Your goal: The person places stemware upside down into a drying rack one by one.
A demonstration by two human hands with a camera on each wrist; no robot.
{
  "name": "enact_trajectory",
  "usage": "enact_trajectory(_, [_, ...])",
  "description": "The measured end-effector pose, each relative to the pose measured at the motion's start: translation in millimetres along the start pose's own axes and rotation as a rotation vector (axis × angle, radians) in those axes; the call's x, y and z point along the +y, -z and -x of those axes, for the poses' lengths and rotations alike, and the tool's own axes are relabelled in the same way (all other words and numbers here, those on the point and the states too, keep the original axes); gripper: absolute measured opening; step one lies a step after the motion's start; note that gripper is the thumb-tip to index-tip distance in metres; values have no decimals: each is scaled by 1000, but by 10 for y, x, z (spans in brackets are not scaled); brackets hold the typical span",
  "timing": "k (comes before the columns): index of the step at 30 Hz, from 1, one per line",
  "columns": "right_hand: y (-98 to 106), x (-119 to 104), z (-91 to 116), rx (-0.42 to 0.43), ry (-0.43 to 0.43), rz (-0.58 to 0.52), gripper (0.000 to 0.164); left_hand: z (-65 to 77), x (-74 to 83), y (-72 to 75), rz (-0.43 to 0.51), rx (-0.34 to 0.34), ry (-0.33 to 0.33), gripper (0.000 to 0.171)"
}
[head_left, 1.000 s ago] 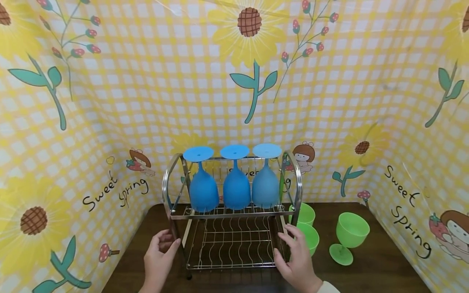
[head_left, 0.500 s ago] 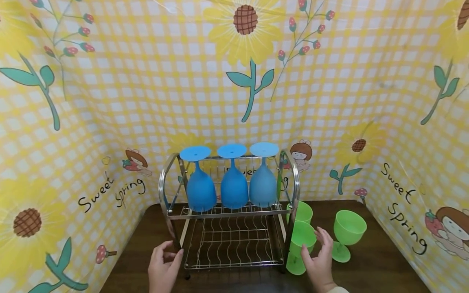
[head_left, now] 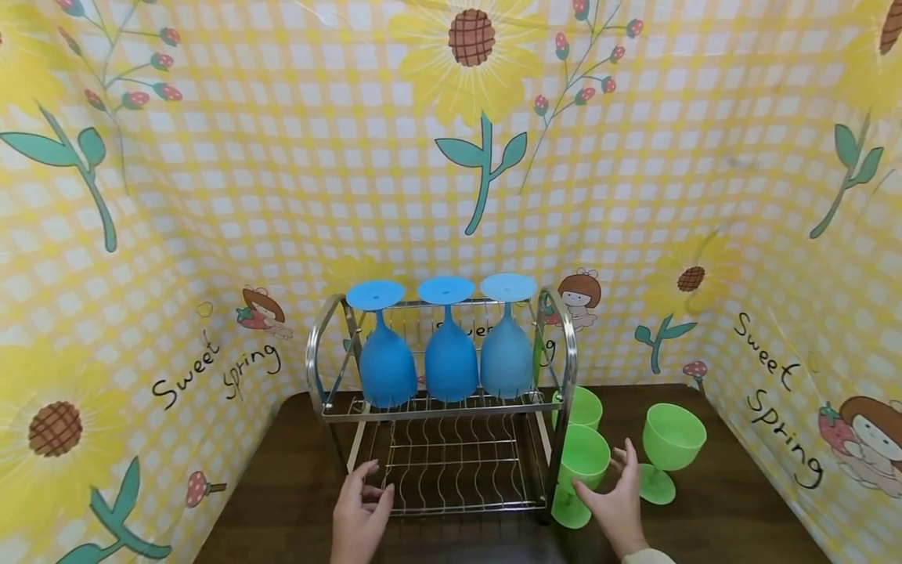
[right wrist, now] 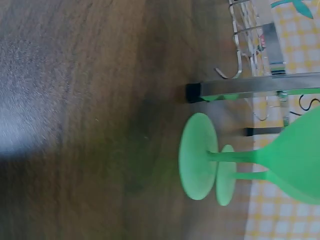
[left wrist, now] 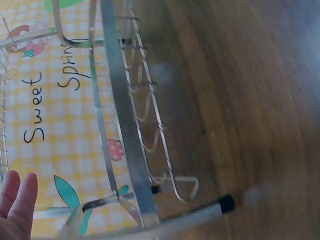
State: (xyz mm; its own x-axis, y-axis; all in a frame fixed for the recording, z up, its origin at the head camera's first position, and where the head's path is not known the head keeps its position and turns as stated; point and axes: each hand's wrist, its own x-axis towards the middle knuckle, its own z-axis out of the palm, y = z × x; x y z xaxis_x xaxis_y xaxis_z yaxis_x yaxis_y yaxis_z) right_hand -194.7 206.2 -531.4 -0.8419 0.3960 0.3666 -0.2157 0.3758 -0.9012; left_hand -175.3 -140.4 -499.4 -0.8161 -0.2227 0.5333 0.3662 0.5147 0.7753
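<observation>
My right hand (head_left: 618, 501) is beside the front green goblet (head_left: 582, 458), with thumb and fingers spread near its bowl; whether they touch it is hard to tell. That goblet stands upright by the right leg of a two-tier metal dish rack (head_left: 440, 411). In the right wrist view the goblet (right wrist: 197, 157) shows its base and stem, and no hand is visible. My left hand (head_left: 361, 513), fingers loosely bent and holding nothing, is before the rack's lower left. Its fingertips (left wrist: 25, 195) appear in the left wrist view. Three blue goblets (head_left: 451, 364) hang upside down on the top tier.
Another green goblet (head_left: 588, 403) stands behind the front one, and a third green goblet (head_left: 674, 439) stands farther right. The dark wooden table (head_left: 733, 509) meets a yellow checked cloth (head_left: 634, 196) at the back and sides.
My right hand has moved from the rack's lower right to the front green goblet. My left hand has shifted right, in front of the rack. The head view has turned slightly.
</observation>
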Motion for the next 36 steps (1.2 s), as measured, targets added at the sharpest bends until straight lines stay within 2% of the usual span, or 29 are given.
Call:
enact_trajectory(4, [34, 56, -13, -69, -120, -23, 115, -3, 79, -125, 21, -72, 17, 42])
enact_trajectory(8, [51, 117, -14, -115, -176, -49, 120, 65, 136, -275, 90, -139, 39, 47])
enact_trajectory(12, [32, 162, -17, -127, -184, -50, 122, 192, 185, -411, 201, -299, 38, 48])
enact_trajectory(14, [16, 172, -22, -137, -183, -42, 121, 238, 199, -455, 237, -380, 13, 48])
enact_trajectory(17, [-7, 175, -28, -147, -182, -25, 116, 270, 215, -502, 264, -452, -23, 47])
enact_trajectory(21, [-26, 163, -28, -141, -205, 10, 105, 272, 250, -569, 274, -502, -52, 45])
enact_trajectory(24, [-29, 146, -22, -96, -216, 12, 100, 264, 296, -619, 266, -534, -66, 44])
enact_trajectory(27, [-26, 123, -14, -34, -194, -37, 99, 252, 343, -649, 248, -560, -69, 42])
enact_trajectory(31, [-5, 80, 41, 15, -173, -103, 99, 241, 378, -649, 242, -582, -42, 38])
enact_trajectory(36, [87, 6, 208, 27, -153, -77, 101, 263, 415, -648, 282, -614, 8, 41])
